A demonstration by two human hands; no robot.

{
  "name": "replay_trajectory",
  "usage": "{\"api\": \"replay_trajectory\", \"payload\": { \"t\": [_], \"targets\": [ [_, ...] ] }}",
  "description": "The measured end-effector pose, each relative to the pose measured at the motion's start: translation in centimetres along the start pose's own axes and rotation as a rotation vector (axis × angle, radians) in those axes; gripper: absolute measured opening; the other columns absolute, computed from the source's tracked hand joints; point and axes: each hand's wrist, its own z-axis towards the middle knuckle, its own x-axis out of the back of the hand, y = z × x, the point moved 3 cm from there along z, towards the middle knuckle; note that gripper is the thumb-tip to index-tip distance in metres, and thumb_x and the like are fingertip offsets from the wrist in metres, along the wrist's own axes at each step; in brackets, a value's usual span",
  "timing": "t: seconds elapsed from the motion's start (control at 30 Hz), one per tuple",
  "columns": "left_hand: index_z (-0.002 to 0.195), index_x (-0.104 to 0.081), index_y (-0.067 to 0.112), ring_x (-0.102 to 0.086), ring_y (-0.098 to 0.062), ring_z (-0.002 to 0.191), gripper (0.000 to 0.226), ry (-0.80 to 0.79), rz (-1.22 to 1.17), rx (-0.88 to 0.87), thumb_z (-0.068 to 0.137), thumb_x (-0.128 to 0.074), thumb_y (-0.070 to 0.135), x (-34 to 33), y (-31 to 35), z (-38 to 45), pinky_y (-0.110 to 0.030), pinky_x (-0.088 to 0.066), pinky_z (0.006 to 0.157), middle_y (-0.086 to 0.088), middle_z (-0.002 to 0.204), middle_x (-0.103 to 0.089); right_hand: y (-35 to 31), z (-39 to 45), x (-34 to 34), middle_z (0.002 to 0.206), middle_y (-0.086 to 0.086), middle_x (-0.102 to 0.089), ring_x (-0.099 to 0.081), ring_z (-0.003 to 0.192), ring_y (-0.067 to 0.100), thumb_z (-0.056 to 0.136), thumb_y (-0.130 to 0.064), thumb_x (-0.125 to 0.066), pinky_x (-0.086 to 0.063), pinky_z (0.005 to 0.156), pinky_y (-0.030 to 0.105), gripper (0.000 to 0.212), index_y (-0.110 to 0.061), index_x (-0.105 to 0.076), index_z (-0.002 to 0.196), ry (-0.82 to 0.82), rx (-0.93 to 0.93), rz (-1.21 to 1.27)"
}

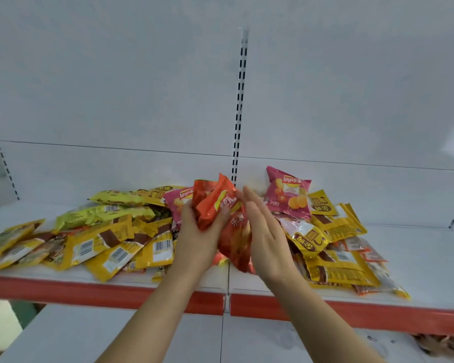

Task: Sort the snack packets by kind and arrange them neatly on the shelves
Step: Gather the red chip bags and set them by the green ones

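Orange-red packets (220,208) bunched above shelf (417,247) front edge, mid-pile. Left hand (194,231) grasps bunch, fingers curled round it; right hand (262,231) flat against bunch side, fingers straight. Likely light, crinkly, slippery foil, contents crushable: hold by edges, gently. Yellow packets (110,244) left of bunch, pink chip bag (288,195) behind-right.

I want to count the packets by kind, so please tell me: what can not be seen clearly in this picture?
All in the head view:
- Crinkly red-orange foil packets: their number is unclear; the left hand and the flat right hand cover them.
- Flat yellow plastic packets: overlapping, lower ones hidden.
- Pink crisp bag: mostly behind the left hand.
- Brownish things on the lower white shelf: blurred, cut off by the edge.
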Motion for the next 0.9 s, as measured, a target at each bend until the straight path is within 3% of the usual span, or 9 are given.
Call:
{"api": "replay_trajectory", "payload": {
  "t": [0.1, 0.17, 0.3, 0.4, 0.47, 0.57, 0.7, 0.83, 0.9],
  "targets": [
    [0.112, -0.056, 0.049, -0.072, -0.012, 0.104, 0.032, 0.034, -0.047, 0.011, 0.089, -0.077, 0.044, 0.9, -0.4, 0.8, -0.046, -0.061, 0.092, 0.013, 0.115, -0.072, 1.3, 1.8, 3.0, 0.139, -0.015, -0.058, -0.055, 0.125, 0.004, 0.107, -0.019, -0.038, -0.047, 0.105, 0.030, 0.040, -0.031, -0.048, 0.144, 0.164, -0.014, -0.330],
    [0.111, -0.059, 0.046, -0.072, -0.016, 0.105, 0.030, 0.042, -0.103, 0.048, 0.089, -0.078, 0.039, 1.7, -0.5, 1.3, -0.048, -0.061, 0.092, 0.012, 0.114, -0.072, 2.7, 3.0, 4.5, 0.147, -0.004, -0.052, -0.052, 0.131, 0.020, 0.103, -0.014, -0.043, -0.044, 0.110, 0.041, 0.047, -0.026, -0.043, 0.149, 0.082, -0.018, -0.683],
    [0.123, -0.065, 0.034, -0.075, -0.022, 0.105, 0.042, 0.040, -0.210, 0.129, 0.085, -0.082, 0.035, 2.7, -0.4, 1.6, -0.054, -0.061, 0.092, 0.006, 0.115, -0.077, 5.6, 3.9, 4.0, 0.165, 0.001, -0.019, -0.006, 0.154, 0.024, 0.094, -0.055, -0.055, -0.014, 0.124, 0.043, 0.074, -0.032, -0.023, 0.157, -0.333, 0.040, -1.125],
    [0.128, -0.065, 0.030, -0.076, -0.024, 0.103, 0.045, 0.000, -0.211, 0.181, 0.086, -0.081, 0.032, 3.1, -0.6, 1.6, -0.055, -0.061, 0.092, 0.002, 0.117, -0.077, 6.5, 4.5, 3.1, 0.166, 0.002, -0.019, -0.001, 0.155, 0.029, 0.087, -0.071, -0.050, -0.004, 0.125, 0.045, 0.092, -0.033, -0.008, 0.159, -0.361, 0.126, -1.326],
    [0.126, -0.066, 0.030, -0.077, -0.025, 0.101, 0.041, -0.017, -0.204, 0.199, 0.087, -0.081, 0.029, 3.6, -0.7, 1.7, -0.054, -0.061, 0.091, 0.002, 0.114, -0.078, 6.3, 4.8, 2.6, 0.157, 0.002, -0.037, -0.017, 0.152, 0.030, 0.086, -0.065, -0.052, -0.006, 0.124, 0.044, 0.088, -0.030, -0.016, 0.159, -0.288, 0.203, -1.336],
    [0.121, -0.067, 0.031, -0.078, -0.024, 0.096, 0.036, 0.003, -0.230, 0.200, 0.088, -0.080, 0.028, 4.5, -0.5, 1.8, -0.051, -0.063, 0.087, 0.002, 0.109, -0.079, 5.5, 5.2, 2.2, 0.133, 0.005, -0.056, -0.046, 0.133, 0.031, 0.080, -0.065, -0.046, -0.030, 0.118, 0.046, 0.083, -0.023, -0.037, 0.151, -0.122, 0.242, -1.186],
    [0.121, -0.067, 0.031, -0.079, -0.023, 0.091, 0.038, 0.043, -0.247, 0.185, 0.086, -0.081, 0.032, 5.7, 0.0, 2.1, -0.048, -0.064, 0.080, 0.001, 0.106, -0.080, 4.1, 6.0, 2.5, 0.131, 0.001, -0.053, -0.055, 0.120, 0.024, 0.082, -0.061, -0.061, -0.051, 0.096, 0.044, 0.078, -0.033, -0.034, 0.149, 0.009, 0.042, -0.879],
    [0.124, -0.066, 0.030, -0.079, -0.026, 0.092, 0.041, 0.078, -0.270, 0.193, 0.086, -0.082, 0.033, 6.4, -0.1, 2.4, -0.045, -0.063, 0.074, -0.002, 0.110, -0.079, 3.1, 6.3, 2.3, 0.139, 0.000, -0.051, -0.048, 0.129, 0.024, 0.086, -0.063, -0.061, -0.048, 0.101, 0.044, 0.075, -0.030, -0.037, 0.149, 0.116, -0.004, -0.835],
    [0.124, -0.067, 0.028, -0.079, -0.026, 0.092, 0.041, 0.084, -0.279, 0.194, 0.086, -0.081, 0.033, 6.5, -0.2, 2.3, -0.043, -0.062, 0.071, -0.002, 0.109, -0.079, 2.9, 6.2, 2.0, 0.135, -0.002, -0.052, -0.052, 0.117, 0.018, 0.088, -0.061, -0.061, -0.047, 0.093, 0.037, 0.071, -0.030, -0.039, 0.148, 0.124, -0.027, -0.773]
  ]
}}
